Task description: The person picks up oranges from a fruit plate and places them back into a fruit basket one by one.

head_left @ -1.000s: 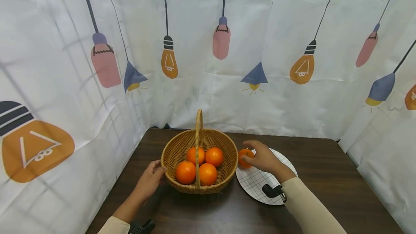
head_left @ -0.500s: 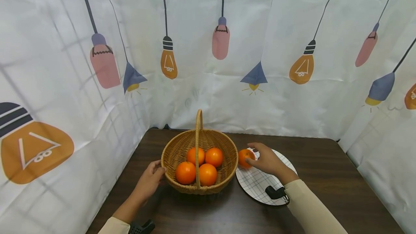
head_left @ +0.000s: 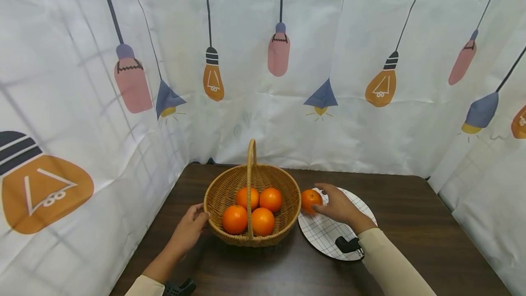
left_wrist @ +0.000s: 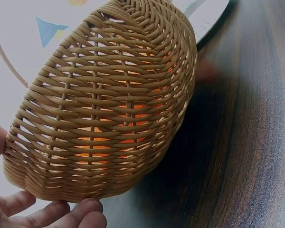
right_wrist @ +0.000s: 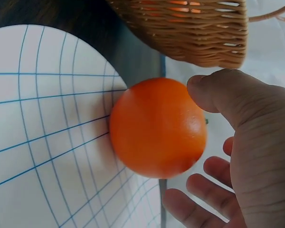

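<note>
A wicker basket (head_left: 223,182) with a tall handle holds several oranges (head_left: 262,221). My left hand (head_left: 189,228) grips its left rim, the thumb over the edge; in the left wrist view the fingertips (left_wrist: 88,209) lie against the weave. To the basket's right, one more orange (head_left: 309,201) sits at the left edge of a round white plate (head_left: 324,236) with a grid pattern. Around its right side my right hand (head_left: 339,204) is spread. In the right wrist view, the thumb is close to that orange (right_wrist: 156,128), and the other fingers stand apart from it.
Everything stands on a dark wooden table (head_left: 415,227). White curtains (head_left: 246,118) printed with lamps and bulbs enclose it at the back and both sides. The basket's handle (head_left: 249,186) arches well above the rim.
My right hand has shifted slightly right and toward me, so more of the orange beside it shows. The left hand and the basket hold their place.
</note>
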Demonstrator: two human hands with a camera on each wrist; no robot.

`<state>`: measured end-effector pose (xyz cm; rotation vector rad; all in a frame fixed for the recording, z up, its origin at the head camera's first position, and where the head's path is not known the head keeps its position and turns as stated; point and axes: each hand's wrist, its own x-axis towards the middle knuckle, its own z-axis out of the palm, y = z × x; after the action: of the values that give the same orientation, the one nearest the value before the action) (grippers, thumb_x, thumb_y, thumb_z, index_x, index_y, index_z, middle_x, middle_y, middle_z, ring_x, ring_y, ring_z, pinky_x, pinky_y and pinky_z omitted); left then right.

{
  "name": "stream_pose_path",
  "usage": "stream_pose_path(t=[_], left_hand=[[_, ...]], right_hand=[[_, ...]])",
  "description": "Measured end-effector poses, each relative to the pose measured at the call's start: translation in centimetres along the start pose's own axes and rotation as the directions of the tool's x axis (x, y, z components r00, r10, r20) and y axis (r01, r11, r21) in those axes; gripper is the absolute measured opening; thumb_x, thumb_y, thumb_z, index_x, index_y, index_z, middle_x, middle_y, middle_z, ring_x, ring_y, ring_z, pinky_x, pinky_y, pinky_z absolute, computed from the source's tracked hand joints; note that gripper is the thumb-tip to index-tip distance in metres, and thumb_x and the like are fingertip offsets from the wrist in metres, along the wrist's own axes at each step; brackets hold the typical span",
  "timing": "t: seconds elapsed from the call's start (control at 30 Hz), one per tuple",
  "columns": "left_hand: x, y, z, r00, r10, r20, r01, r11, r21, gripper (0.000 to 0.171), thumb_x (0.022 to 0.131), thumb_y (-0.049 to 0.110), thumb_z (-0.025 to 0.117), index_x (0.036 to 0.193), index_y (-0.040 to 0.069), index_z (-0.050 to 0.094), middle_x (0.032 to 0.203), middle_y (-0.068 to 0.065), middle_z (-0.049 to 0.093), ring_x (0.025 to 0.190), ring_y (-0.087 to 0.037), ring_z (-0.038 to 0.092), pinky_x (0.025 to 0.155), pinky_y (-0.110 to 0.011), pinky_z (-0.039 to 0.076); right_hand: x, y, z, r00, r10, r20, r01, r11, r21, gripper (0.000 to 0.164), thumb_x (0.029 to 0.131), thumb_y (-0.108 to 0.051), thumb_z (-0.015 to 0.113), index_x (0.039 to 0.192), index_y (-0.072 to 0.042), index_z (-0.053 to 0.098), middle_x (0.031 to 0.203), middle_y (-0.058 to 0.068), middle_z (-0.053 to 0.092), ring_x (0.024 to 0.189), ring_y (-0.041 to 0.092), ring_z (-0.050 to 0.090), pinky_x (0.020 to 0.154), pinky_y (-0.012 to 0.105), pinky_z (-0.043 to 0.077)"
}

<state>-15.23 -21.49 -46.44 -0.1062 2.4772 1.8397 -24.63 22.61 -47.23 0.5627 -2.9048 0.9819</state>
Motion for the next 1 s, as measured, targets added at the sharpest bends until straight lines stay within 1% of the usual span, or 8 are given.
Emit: stream_pose_path(t=[0.27, 0.47, 0.73, 0.87, 1.0], left_hand=[[0.2, -0.3, 0.0, 1.000, -0.004, -0.004, 0.004, 1.000, -0.004, 0.058, 0.108, 0.025, 0.049, 0.152, -0.008, 0.029, 0.139, -0.032, 0.050, 0.119, -0.039, 0.061, 0.089, -0.050, 0.057], [0.2, -0.4, 0.0, 1.000, -0.013, -0.003, 0.013, 1.000, -0.012, 0.058, 0.108, 0.026, 0.049, 0.153, -0.007, 0.030, 0.139, -0.032, 0.051, 0.118, -0.037, 0.062, 0.089, -0.050, 0.057], [0.1, -0.1, -0.1, 1.000, -0.010, -0.010, 0.010, 1.000, -0.010, 0.057, 0.108, 0.025, 0.049, 0.152, -0.006, 0.032, 0.138, -0.031, 0.051, 0.118, -0.037, 0.061, 0.089, -0.050, 0.057], [0.1, -0.2, -0.1, 1.000, -0.018, -0.016, 0.018, 1.000, -0.007, 0.056, 0.108, 0.024, 0.049, 0.152, -0.005, 0.033, 0.139, -0.030, 0.051, 0.118, -0.037, 0.061, 0.090, -0.050, 0.057], [0.1, -0.2, -0.1, 1.000, -0.013, -0.011, 0.013, 1.000, -0.005, 0.057, 0.108, 0.025, 0.049, 0.152, -0.006, 0.032, 0.139, -0.030, 0.051, 0.118, -0.037, 0.061, 0.089, -0.050, 0.057]], right_hand=[[0.4, 0.9, 1.0, 1.000, 0.017, 0.009, -0.017, 1.000, 0.012, 0.076, 0.083, -0.023, 0.085, 0.147, 0.000, 0.051, 0.143, 0.020, 0.056, 0.123, 0.040, 0.057, 0.099, 0.057, 0.049], [0.7, 1.0, 1.5, 0.999, 0.032, 0.015, -0.032, 0.999, 0.004, 0.075, 0.080, -0.021, 0.088, 0.144, 0.001, 0.054, 0.134, 0.019, 0.061, 0.116, 0.036, 0.060, 0.098, 0.054, 0.050], [0.9, 1.0, 1.3, 0.999, 0.041, 0.004, -0.041, 0.999, -0.016, 0.072, 0.079, -0.021, 0.089, 0.139, 0.001, 0.055, 0.125, 0.015, 0.064, 0.108, 0.030, 0.062, 0.094, 0.051, 0.052], [0.7, 1.5, 1.4, 0.999, 0.050, 0.001, -0.050, 0.999, -0.011, 0.071, 0.078, -0.023, 0.089, 0.137, 0.000, 0.057, 0.123, 0.014, 0.065, 0.105, 0.028, 0.063, 0.092, 0.049, 0.053], [0.4, 1.9, 1.1, 0.999, 0.042, -0.010, -0.042, 0.999, -0.012, 0.071, 0.079, -0.025, 0.087, 0.137, 0.002, 0.056, 0.121, 0.014, 0.065, 0.102, 0.027, 0.063, 0.089, 0.047, 0.053]])
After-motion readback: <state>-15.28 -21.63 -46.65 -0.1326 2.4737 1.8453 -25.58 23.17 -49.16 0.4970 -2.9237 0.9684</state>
